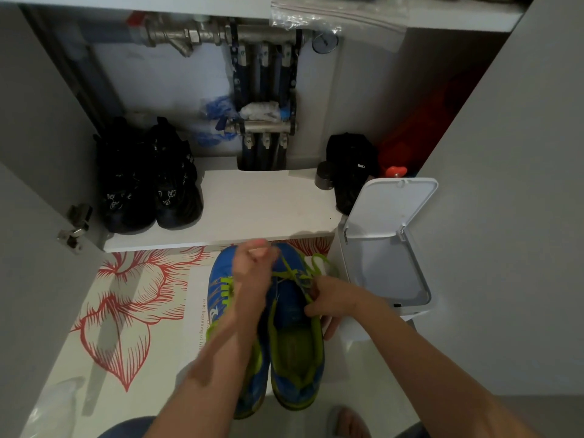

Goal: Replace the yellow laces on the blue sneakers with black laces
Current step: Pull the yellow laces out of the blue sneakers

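Blue mesh sneakers (pixel 286 303), lime-lined — stood paired on red-flowered mat (pixel 126 311). Flat yellow laces (pixel 292 273): left hand (pixel 252 267), blurred, curled round one strand; right hand (pixel 331 300) pinched the right sneaker's eyelet edge.

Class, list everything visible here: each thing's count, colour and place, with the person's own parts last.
blue sneakers: two, blue with yellow-green trim, side by side on the mat
yellow laces: two, yellow-green, in the sneakers, loosened on the one nearer the bin
black shoes: two, black, left end of the white shelf
round tin: one, dark, right end of the shelf
bin: one, white, lid open, right of the sneakers
pipes: several, metal, above the shelf
mat: one, white with red flowers, on the floor
left hand: one, curled at the loosened lace
right hand: one, pinching that lace
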### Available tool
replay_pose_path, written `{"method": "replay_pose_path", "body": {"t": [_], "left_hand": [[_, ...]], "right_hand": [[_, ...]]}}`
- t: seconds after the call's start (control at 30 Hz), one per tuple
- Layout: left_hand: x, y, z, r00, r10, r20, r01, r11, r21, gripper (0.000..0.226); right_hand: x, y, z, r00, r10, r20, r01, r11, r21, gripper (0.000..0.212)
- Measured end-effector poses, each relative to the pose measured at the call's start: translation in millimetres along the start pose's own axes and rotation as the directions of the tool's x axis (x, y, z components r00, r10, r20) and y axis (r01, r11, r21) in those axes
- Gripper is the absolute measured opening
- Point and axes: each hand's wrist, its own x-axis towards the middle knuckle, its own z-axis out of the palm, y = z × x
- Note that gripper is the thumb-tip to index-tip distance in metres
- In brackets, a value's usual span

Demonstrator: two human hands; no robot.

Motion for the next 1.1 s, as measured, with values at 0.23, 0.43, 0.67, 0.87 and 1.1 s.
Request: {"method": "replay_pose_path", "body": {"t": [0.23, 0.43, 0.67, 0.87, 1.1], "left_hand": [[14, 22, -19, 0.957, -0.288, 0.047, 0.287, 0.9, -0.329, 0.018], [-12, -15, 0, 0.916, 0.126, 0.382, -0.392, 0.489, 0.779, 0.026], [-2, -31, 5, 0.947, 0.147, 0.285, -0.302, 0.711, 0.635, 0.014], [-2, 22, -5, 0.995, -0.099, 0.025, 0.099, 0.875, -0.474, 0.018], [-5, -13, 1, 0.967, 0.183, 0.177, -0.254, 0.729, 0.636, 0.022]], "right_hand": [[-4, -4, 2, 1.0, -0.001, -0.012, 0.001, 1.0, 0.019, 0.022], [-4, -6, 4, 1.0, -0.007, -0.013, 0.006, 0.999, -0.034, 0.023], [-6, -6, 4, 1.0, -0.001, -0.002, 0.001, 0.999, -0.048, 0.016], [-7, -6, 2, 1.0, 0.014, 0.003, -0.013, 1.0, -0.027, 0.019], [-6, -8, 3, 1.0, 0.014, -0.007, -0.014, 0.999, -0.044, 0.031]]}}
